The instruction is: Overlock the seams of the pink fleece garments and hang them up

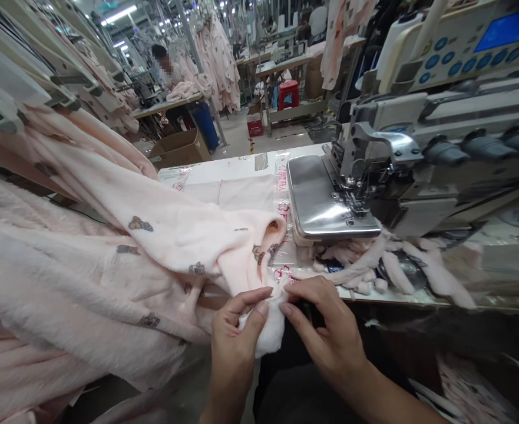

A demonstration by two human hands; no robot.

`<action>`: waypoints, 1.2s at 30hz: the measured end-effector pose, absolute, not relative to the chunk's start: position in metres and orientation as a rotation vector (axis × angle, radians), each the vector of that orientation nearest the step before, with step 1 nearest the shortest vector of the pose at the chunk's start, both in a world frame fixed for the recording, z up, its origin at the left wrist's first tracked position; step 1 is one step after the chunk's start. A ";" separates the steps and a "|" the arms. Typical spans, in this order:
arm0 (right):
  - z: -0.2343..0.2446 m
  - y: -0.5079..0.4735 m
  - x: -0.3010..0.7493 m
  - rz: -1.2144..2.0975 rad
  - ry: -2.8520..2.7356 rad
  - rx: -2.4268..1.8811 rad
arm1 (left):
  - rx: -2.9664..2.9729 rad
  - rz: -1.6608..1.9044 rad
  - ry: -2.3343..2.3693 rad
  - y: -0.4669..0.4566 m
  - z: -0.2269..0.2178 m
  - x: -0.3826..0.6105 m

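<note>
The left hand (240, 327) and right hand (330, 327) face each other, fingertips just apart. Each is closed in a thumb-and-forefinger pinch on the pink plush fabric (166, 235), at its white fluffy end (270, 333). This end is positioned at the near edge of the white worktable (237, 169); the remainder, printed with small grey-brown motifs, drapes to the left, partly over the tabletop. Pink fabric offcuts (360, 268) lie to the right of the hands, along the table edge. Beyond the hands stands the overlock sewing machine (387, 153) with its polished metal plate (318, 197). Farther back: a cardboard box (180, 147), a blue bin (205, 125), a red stool (288, 94) and a seated co-worker (165, 69) at another table (171, 106).
</note>
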State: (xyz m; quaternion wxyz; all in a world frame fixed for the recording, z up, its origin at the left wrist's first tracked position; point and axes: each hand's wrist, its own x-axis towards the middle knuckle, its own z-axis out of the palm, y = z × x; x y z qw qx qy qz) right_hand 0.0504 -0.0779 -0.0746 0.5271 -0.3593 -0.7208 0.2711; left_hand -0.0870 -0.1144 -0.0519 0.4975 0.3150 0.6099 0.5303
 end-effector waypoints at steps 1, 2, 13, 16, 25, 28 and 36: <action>-0.075 -0.078 0.051 0.560 -1.742 -0.836 | 0.759 1.285 1.468 -0.114 -0.052 -0.087; -0.075 -0.077 0.051 0.467 -1.761 -0.812 | 0.750 1.285 1.457 -0.114 -0.052 -0.086; -0.074 -0.070 0.058 0.126 -1.875 -0.724 | 0.662 1.293 1.401 -0.116 -0.053 -0.083; -0.074 -0.070 0.058 0.115 -1.870 -0.720 | 0.651 1.302 1.390 -0.115 -0.053 -0.082; -0.076 -0.070 0.059 0.068 -1.919 -0.681 | 0.613 1.307 1.361 -0.114 -0.051 -0.082; -0.076 -0.069 0.060 0.042 -1.920 -0.663 | 0.575 1.327 1.321 -0.113 -0.050 -0.080; -0.077 -0.068 0.061 0.043 -1.906 -0.681 | 0.493 1.377 1.289 -0.110 -0.048 -0.075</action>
